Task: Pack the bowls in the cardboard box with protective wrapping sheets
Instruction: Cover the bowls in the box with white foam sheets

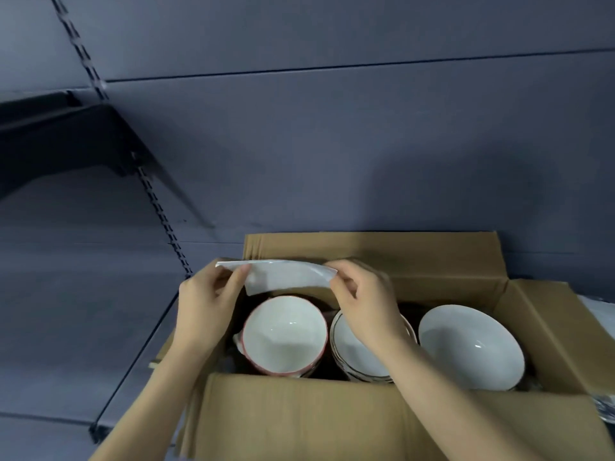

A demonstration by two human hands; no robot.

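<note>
Above the open cardboard box, left hand and right hand pinch a thin, limp wrapping sheet by its ends; three bowls inside look heavy, slick, breakable; best gripped at rims.

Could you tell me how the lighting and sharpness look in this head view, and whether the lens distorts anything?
Head view: dim, bluish light; small glints on the right bowl and red-rimmed bowl; wide-angle bending curves the slotted shelf upright; overall soft, the wrapping sheet and both hands slightly smeared; a shadow falls on the back wall above the cardboard box.
</note>
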